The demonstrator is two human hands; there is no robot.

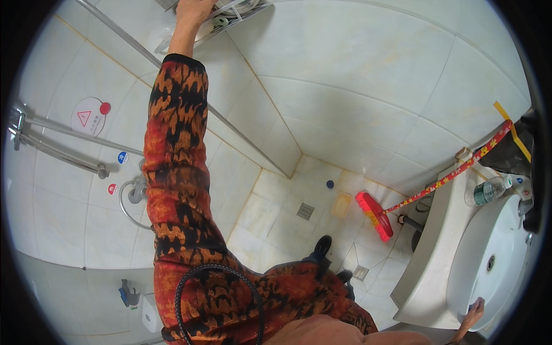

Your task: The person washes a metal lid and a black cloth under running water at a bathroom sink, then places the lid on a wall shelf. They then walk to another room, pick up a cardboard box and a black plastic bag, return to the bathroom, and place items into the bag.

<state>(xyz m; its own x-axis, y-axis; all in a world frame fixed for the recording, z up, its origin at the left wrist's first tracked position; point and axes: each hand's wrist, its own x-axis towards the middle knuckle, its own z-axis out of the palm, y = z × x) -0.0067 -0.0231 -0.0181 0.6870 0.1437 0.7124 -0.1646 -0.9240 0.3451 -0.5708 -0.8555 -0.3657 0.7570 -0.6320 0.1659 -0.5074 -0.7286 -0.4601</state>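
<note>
Reaching up high, my left hand (195, 11) is at a metal rack (248, 16) by the wall. From back here, I can't make out if its fingers are apart or pinching something, since the edge of my view cuts them off. The rack has things in it. Just right of that wrist I spot a small white round thing (220, 21); the rest in there is too jumbled to name.

My right hand (474, 312) is far down on the other side, at the near rim of the white sink (477, 247). Its fingers are bent, but I can't see whether they pinch anything. Ahead of that hand, the sink's bowl has a round drain (490, 263). Past the drain, by the sink's far end, is a clear bottle (486, 192) with a green label. I can't tell how much is in it.

Between my two hands, low on the floor, is a yellowish tray (341, 204), with a red broom (376, 215) just beside it.
</note>
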